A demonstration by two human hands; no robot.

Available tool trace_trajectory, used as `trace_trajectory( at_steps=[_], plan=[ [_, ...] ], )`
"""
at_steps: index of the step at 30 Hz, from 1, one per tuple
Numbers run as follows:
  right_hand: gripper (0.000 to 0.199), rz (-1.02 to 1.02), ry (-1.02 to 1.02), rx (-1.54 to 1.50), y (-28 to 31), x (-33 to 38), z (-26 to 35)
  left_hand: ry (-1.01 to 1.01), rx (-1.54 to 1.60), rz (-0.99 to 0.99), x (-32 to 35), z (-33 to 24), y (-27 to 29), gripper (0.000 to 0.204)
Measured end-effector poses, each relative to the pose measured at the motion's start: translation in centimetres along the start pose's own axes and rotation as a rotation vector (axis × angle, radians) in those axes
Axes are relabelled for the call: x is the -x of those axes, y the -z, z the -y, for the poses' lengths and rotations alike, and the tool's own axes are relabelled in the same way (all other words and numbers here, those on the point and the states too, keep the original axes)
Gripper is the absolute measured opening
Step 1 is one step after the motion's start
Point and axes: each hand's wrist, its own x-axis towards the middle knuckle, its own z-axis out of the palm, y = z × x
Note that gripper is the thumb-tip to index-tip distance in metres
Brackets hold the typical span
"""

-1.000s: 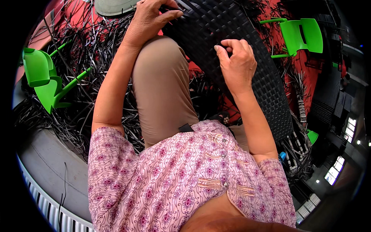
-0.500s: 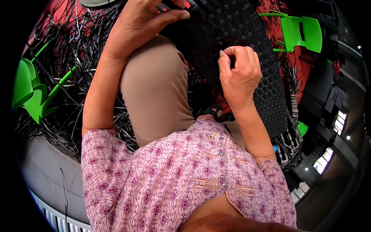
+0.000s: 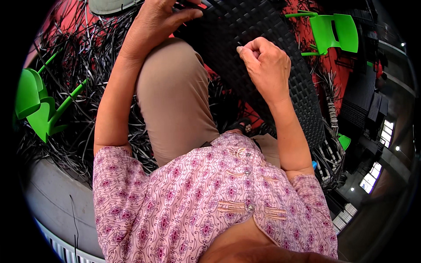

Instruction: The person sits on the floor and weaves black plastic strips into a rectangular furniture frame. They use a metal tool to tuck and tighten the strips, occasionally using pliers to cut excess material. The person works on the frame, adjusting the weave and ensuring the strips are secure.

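Observation:
A black woven panel (image 3: 302, 94) of flat plastic strips slants across my lap from the top middle to the lower right. My left hand (image 3: 158, 22) rests at the panel's upper end near the top edge, fingers curled on the weave, above my raised knee in tan trousers (image 3: 173, 92). My right hand (image 3: 265, 65) sits on the middle of the panel, fingers closed in a pinch around a thin black strip (image 3: 239, 45) at the weave's surface.
Loose black strips (image 3: 79, 65) lie in heaps over the red floor at the left and under the panel. Green plastic chairs stand at the far left (image 3: 37, 105) and upper right (image 3: 335, 30). A grey ledge (image 3: 52, 197) runs along the lower left.
The view has tilted, so both hands sit higher in the picture. My right hand has closed into a tighter pinch and shifted slightly up the panel. The left hand keeps its place at the top end.

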Motion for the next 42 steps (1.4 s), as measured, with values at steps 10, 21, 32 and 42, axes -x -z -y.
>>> trace_trajectory(
  at_steps=[10,21,32,42],
  plan=[
    [0.018,0.402,-0.085,-0.268,3.5,-1.7,-2.6,-0.283,-0.241,0.053,-0.5,2.6,-0.7,0.016],
    [0.026,0.073,0.108,-0.072,1.6,0.5,-1.2,-0.209,-0.184,0.041,-0.3,2.5,-0.9,0.017],
    [0.013,-0.132,0.142,0.081,-0.4,1.0,-0.2,-0.257,-0.401,-0.012,-0.4,2.4,-0.7,0.016],
    [0.022,-0.185,0.114,0.151,-1.4,0.3,-0.3,-0.33,-0.516,-0.015,-1.3,2.5,-1.3,0.012]
  ],
)
